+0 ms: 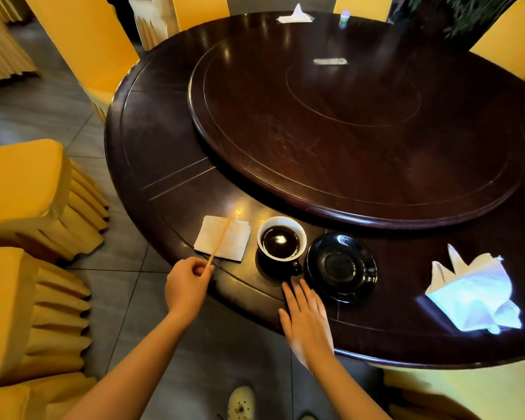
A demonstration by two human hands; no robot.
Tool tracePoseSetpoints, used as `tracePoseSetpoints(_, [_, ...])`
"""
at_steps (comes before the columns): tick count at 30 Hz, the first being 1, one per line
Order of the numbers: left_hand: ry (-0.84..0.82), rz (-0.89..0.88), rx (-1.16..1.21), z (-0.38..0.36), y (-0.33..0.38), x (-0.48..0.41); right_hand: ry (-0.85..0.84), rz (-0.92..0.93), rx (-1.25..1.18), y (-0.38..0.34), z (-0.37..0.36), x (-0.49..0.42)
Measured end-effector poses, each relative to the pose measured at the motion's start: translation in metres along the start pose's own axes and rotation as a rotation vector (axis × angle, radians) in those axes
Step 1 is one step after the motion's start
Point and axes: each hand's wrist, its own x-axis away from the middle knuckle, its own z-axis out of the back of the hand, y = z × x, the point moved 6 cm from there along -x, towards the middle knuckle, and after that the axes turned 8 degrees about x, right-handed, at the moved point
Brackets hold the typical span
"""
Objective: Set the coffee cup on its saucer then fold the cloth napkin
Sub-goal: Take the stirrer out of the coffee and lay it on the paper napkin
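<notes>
A dark coffee cup with a white inside, full of black coffee, stands on the table near the front edge. Right beside it lies an empty black saucer. My right hand lies flat with straight fingers, its fingertips just short of the cup's handle. My left hand pinches the near end of a thin wooden stir stick that lies across a flat white paper napkin stack left of the cup. A white cloth napkin, folded into a peaked shape, sits at the right.
The round dark wooden table carries a large turntable in its middle. Another folded napkin and a small bottle stand at the far side. Yellow-covered chairs ring the table on the left and back.
</notes>
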Motion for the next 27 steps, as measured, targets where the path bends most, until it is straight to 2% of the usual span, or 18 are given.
tracePoseSetpoints(7, [0.077,-0.028,0.103,0.007,0.013,-0.005,-0.008,-0.001,0.011,0.001,-0.002,0.000])
tracePoseSetpoints(11, [0.100,-0.028,0.087,0.014,0.002,0.003,-0.008,0.001,0.019,0.001,-0.003,0.000])
tracePoseSetpoints(16, [0.056,0.009,-0.020,0.011,-0.021,0.016,0.006,0.004,0.020,0.000,-0.002,0.000])
tracePoseSetpoints(27, [-0.081,0.017,-0.220,-0.026,-0.008,-0.013,-0.004,0.005,0.008,0.000,-0.001,0.001])
